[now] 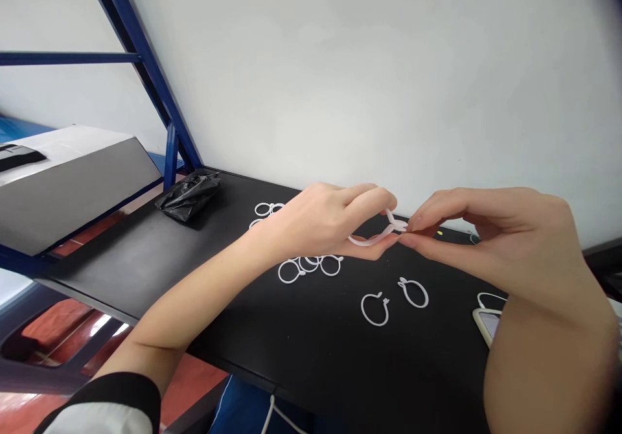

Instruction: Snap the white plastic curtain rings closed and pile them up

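Above the black table, a white plastic ring with a clasp (398, 225) is held between my two hands. My left hand (330, 220) is closed around the ring, thumb below and fingers above, hiding much of its loop. The thumb and forefinger of my right hand (510, 233) pinch together at the clasp end. Below them on the table lie an unclasped white ring (363, 309) and another white ring (426, 296) whose ends look joined. Several more rings (280, 272) lie grouped behind and under my left forearm, which partly covers them.
The black table (291, 337) runs along a pale wall (340, 84). A crumpled black plastic bag (189, 195) sits at its far left corner, near a blue metal frame (146, 71). On the right, a phone (481, 320) with a cable is partly behind my right forearm.
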